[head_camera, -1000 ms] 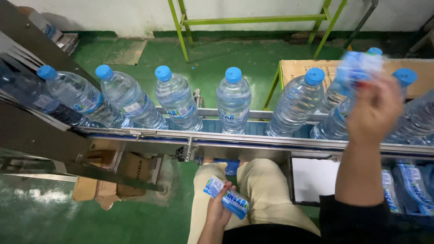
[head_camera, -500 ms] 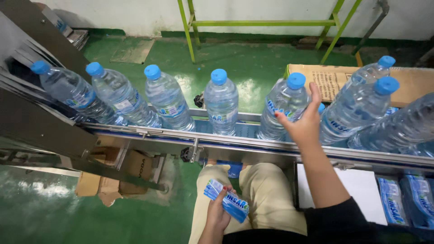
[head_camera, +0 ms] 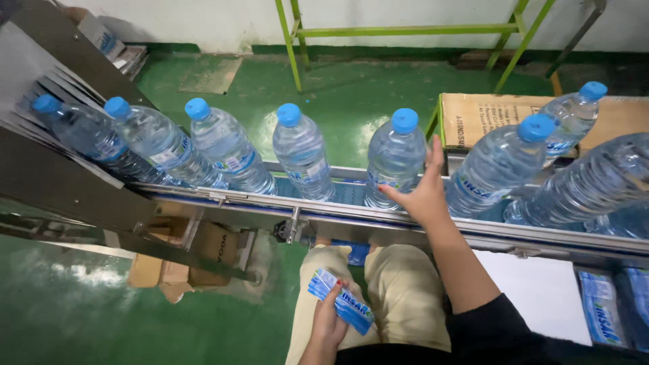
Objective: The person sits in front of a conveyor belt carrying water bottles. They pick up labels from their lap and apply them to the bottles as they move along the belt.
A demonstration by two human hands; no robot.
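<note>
Several clear water bottles with blue caps stand in a row on a metal conveyor. My right hand reaches over the conveyor rail and rests on the lower side of one bottle near the middle, fingers spread around it. My left hand stays low over my lap and grips a small stack of blue and white labels. Bottles to the right carry blue labels; the ones to the left show pale labels.
A cardboard box sits behind the conveyor on the right under a green metal frame. More blue labels lie at the lower right beside a white sheet. Brown cartons lie on the green floor under the conveyor.
My right hand came down from raised at the right to the middle bottle. The bottles have shifted right along the conveyor. My left hand kept the labels in place.
</note>
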